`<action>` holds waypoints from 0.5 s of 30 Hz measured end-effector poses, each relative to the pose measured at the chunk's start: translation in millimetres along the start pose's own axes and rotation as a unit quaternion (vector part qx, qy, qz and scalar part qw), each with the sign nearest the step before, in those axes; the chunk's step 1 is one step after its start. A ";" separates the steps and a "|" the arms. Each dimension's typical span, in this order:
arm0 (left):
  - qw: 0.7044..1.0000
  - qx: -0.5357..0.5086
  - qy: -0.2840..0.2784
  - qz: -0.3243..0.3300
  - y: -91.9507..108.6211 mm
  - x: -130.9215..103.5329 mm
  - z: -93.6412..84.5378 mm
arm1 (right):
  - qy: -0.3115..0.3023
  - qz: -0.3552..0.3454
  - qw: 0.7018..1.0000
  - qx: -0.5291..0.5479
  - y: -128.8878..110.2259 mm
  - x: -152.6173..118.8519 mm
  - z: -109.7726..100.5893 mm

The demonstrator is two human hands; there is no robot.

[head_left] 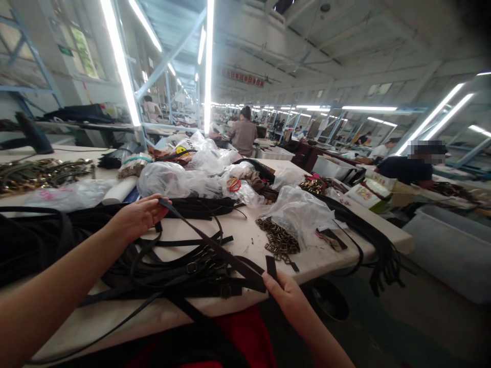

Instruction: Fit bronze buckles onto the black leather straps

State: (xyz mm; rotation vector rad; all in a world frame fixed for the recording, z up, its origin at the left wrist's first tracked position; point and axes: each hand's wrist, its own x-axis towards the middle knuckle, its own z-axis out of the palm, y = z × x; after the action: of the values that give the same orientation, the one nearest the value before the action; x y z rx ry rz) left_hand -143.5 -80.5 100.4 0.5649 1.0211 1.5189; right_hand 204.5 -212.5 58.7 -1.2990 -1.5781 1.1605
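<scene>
A long black strap (207, 239) runs slantwise between my two hands above the table. My left hand (143, 217) pinches it at the upper left, thumb and fingers pressed together. At the lower right, near the table's front edge, my right hand (283, 290) grips the strap, and a short end sticks up beyond the fingers. Below them lies a tangle of black straps (153, 278), some with a metal buckle (192, 267). A heap of small brass-coloured buckles (279, 239) is spread to the right of the strap.
Clear plastic bags (184, 179) cover the middle of the white table (245, 230). Black straps (378, 245) hang over its right edge, beside a grey plastic bin (452, 255). Metal fittings (46, 171) lie at the far left. Other people (243, 132) work further back.
</scene>
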 end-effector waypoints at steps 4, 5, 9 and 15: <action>0.993 -0.082 0.084 -0.015 -9.0 11.6 -4.4 | 0.032 -0.038 0.997 -0.062 3.5 -0.6 12.5; 0.991 -0.099 0.094 -0.018 -11.8 12.6 -5.6 | 0.039 -0.040 0.996 -0.071 5.5 -0.6 15.3; 0.972 -0.202 0.111 -0.042 -27.2 10.1 -10.4 | 0.031 -0.026 0.997 -0.066 17.1 -0.9 23.4; 0.957 -0.260 0.087 -0.094 -57.2 -10.0 -6.4 | 0.033 -0.017 0.998 -0.043 34.5 -2.3 31.7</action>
State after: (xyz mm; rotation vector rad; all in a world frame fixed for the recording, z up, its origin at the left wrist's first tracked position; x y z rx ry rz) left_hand -115.9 -94.3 50.9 -0.0364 0.7344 1.6008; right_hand 184.8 -217.9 16.5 -1.3470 -1.6104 1.0303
